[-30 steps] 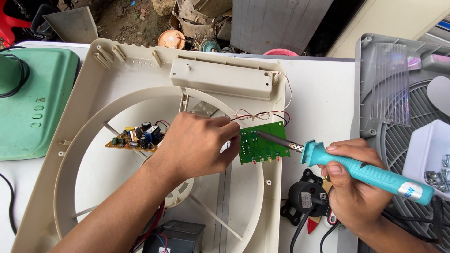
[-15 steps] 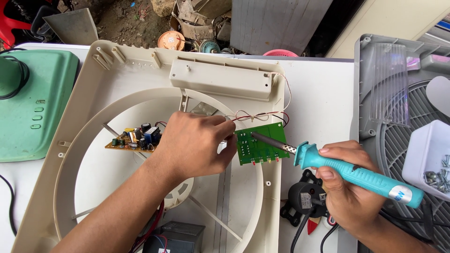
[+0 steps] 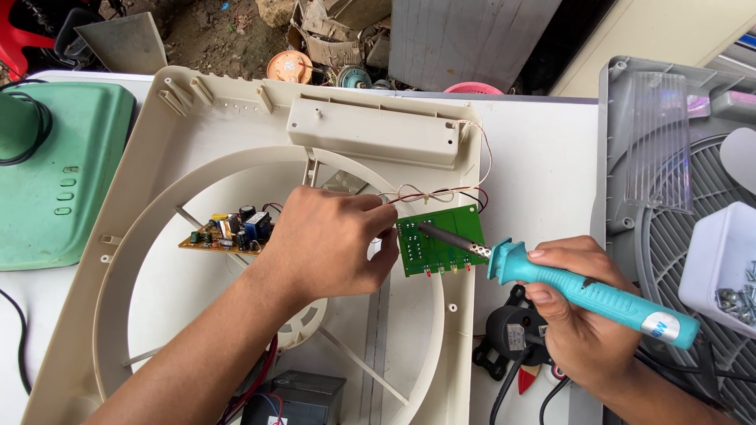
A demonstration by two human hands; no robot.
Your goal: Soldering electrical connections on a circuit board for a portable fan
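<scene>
Since a second earlier, the soldering iron (image 3: 587,293) had slid left, its tip now on the green circuit board (image 3: 441,240) at frame centre. The right hand (image 3: 583,315) lay low right, fingers wrapped round the teal handle. The left hand (image 3: 331,240) pinched the board's left edge over the cream fan housing (image 3: 236,126).

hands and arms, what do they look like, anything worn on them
Both are bare. The left hand and its forearm, coming in from the lower left, show no sleeve, glove, watch or ring. The right hand comes in from the lower right, also with no glove or ring showing; its wrist is bare as far as the frame edge. The nails are short and plain.
</scene>
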